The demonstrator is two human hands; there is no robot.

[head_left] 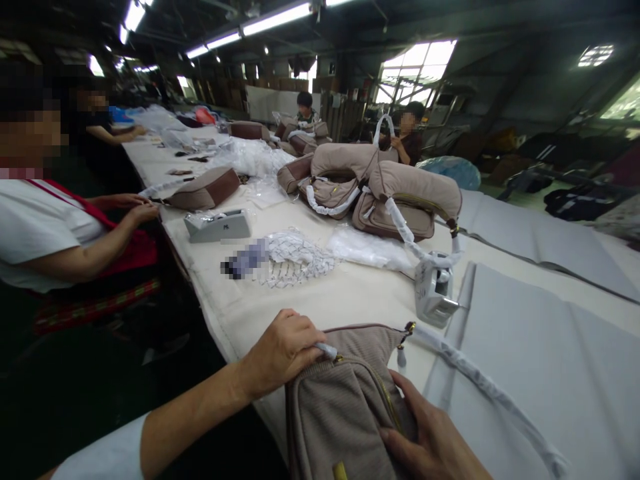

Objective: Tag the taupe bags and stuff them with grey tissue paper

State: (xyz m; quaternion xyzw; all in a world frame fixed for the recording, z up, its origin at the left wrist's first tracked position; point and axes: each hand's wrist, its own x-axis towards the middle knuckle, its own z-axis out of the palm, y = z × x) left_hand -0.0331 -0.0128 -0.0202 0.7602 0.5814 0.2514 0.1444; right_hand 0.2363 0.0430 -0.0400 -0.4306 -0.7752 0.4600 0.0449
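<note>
A taupe corduroy handbag point(335, 407) stands at the near edge of the table, its lower part cut off by the frame. My left hand point(285, 347) is closed, pinching a zipper pull point(327, 350) in pale wrapping at the top left of the bag's front pocket. On the other side, my right hand point(433, 430) grips the bag, thumb on the front and fingers along the edge. A gold zipper point(387, 397) curves between the hands. The white-wrapped strap point(480, 377) trails to the right from a gold ring, beside a second wrapped pull point(401, 357) hanging loose.
Ahead stand a tape dispenser point(434, 293), clear plastic bags point(370, 247), a netted bundle point(300, 257) and several finished bags point(400, 180). Another grey tape dispenser point(217, 227) is further left. Grey sheets point(545, 360) cover the right side. A co-worker point(65, 233) sits at the left edge.
</note>
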